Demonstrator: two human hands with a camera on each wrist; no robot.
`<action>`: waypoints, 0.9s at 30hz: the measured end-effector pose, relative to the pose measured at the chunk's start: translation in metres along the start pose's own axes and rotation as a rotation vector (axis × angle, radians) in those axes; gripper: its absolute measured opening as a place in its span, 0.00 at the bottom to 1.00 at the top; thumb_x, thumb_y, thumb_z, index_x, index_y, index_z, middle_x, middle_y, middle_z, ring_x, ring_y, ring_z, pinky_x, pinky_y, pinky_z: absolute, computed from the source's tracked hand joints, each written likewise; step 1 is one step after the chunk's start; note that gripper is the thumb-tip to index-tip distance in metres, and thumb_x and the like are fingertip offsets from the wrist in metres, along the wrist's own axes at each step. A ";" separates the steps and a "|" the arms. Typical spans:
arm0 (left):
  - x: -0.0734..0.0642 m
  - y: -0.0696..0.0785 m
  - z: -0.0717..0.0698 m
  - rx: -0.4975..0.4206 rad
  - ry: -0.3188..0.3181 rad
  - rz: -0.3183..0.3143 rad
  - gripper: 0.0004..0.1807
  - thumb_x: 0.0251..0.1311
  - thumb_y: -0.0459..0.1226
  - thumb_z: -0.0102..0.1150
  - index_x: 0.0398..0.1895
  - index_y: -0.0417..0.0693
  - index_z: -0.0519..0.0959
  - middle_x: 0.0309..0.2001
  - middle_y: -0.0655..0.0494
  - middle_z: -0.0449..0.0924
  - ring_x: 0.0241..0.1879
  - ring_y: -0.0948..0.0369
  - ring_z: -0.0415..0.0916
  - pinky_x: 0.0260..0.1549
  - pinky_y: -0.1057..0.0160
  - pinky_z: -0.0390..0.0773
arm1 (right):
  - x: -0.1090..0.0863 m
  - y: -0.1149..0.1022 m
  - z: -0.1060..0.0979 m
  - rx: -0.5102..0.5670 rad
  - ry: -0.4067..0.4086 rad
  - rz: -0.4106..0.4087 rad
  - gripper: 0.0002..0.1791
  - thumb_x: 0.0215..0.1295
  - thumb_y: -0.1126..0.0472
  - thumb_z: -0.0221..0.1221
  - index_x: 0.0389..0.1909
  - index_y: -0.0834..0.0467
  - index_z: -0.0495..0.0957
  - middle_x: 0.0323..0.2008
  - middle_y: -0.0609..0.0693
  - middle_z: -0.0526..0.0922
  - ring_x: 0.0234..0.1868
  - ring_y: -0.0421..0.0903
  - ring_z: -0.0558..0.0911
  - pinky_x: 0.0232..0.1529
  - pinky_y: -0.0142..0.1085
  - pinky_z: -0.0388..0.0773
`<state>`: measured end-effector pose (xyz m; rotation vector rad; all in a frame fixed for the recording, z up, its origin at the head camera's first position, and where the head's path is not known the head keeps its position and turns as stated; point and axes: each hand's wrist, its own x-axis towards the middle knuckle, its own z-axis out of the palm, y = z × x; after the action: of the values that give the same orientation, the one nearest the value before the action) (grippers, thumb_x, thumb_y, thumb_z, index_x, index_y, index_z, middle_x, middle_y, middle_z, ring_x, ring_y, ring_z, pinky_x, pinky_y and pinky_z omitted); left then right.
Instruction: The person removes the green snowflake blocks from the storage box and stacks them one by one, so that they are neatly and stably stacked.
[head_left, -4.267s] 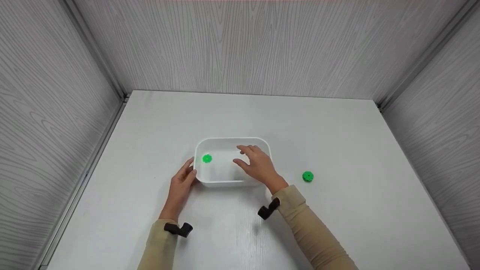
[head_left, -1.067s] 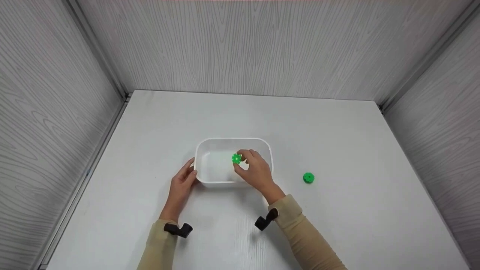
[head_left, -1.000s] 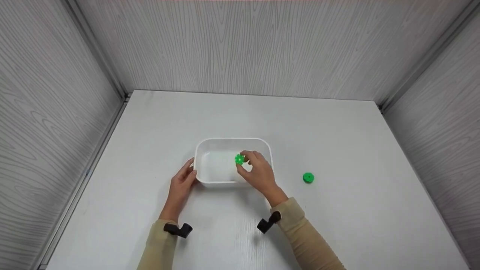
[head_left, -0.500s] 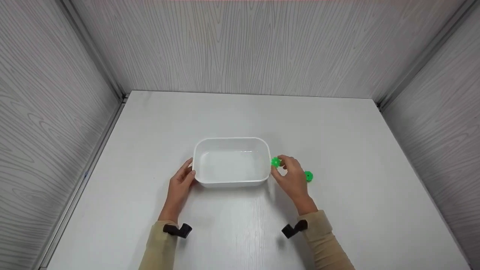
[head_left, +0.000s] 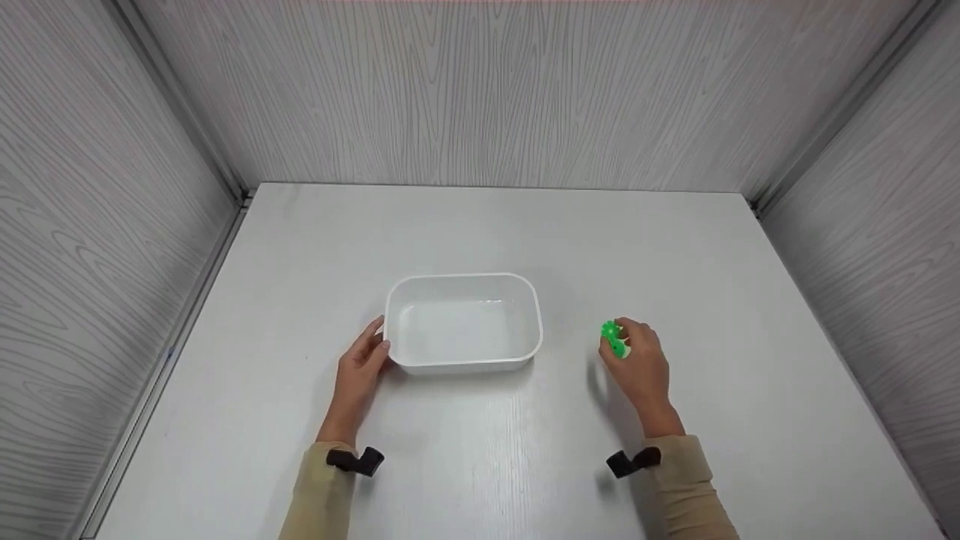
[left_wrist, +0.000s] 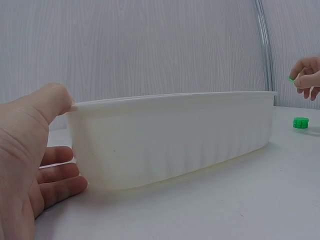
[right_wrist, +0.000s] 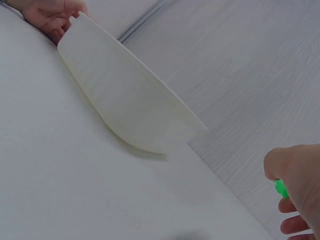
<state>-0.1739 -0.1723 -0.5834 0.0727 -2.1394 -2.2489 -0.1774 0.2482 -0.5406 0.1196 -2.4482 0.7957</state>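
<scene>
My left hand (head_left: 358,379) holds the left end of a white plastic bin (head_left: 463,365); in the left wrist view its thumb lies on the rim and its fingers (left_wrist: 60,174) curl against the wall. At the right, my right hand (head_left: 640,367) pinches a thin green notched snowflake disc (head_left: 610,329) between thumb and fingertips. Below it on the table lies a thicker green notched piece (left_wrist: 301,123), seemingly stacked discs, partly hidden by the hand in the head view. A gap separates the held disc from this piece in the left wrist view.
The white table (head_left: 480,232) is bounded by grey wood-grain panels (head_left: 480,90) at the back and both sides. The bin stands near the middle of the table, with nothing visible inside. A black wrist camera (head_left: 356,460) sits on each cuff.
My right hand has picked the green disc out of the bin and carried it right, over the rim, to above the green piece on the table. The left hand and bin have stayed put.
</scene>
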 end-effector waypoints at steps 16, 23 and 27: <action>-0.004 0.003 0.003 0.012 0.035 0.010 0.26 0.64 0.48 0.54 0.66 0.60 0.66 0.55 0.47 0.73 0.53 0.55 0.72 0.49 0.61 0.74 | -0.012 0.024 0.003 -0.056 -0.248 0.190 0.19 0.59 0.58 0.60 0.49 0.62 0.74 0.43 0.60 0.71 0.45 0.56 0.72 0.40 0.50 0.74; -0.005 0.004 0.007 -0.015 0.039 0.003 0.27 0.65 0.47 0.51 0.67 0.56 0.65 0.59 0.48 0.70 0.58 0.56 0.68 0.56 0.59 0.69 | -0.014 0.029 0.003 -0.084 -0.311 0.247 0.20 0.62 0.54 0.56 0.51 0.62 0.74 0.45 0.59 0.71 0.48 0.56 0.71 0.48 0.51 0.70; -0.006 0.005 0.008 -0.060 0.059 0.007 0.26 0.66 0.46 0.51 0.67 0.54 0.64 0.59 0.46 0.70 0.58 0.54 0.68 0.57 0.56 0.67 | -0.014 0.029 0.005 -0.073 -0.321 0.253 0.22 0.63 0.53 0.55 0.53 0.62 0.73 0.47 0.59 0.72 0.50 0.56 0.71 0.51 0.51 0.69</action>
<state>-0.1679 -0.1643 -0.5780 0.1276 -2.0389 -2.2750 -0.1754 0.2682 -0.5659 -0.0999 -2.8323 0.8470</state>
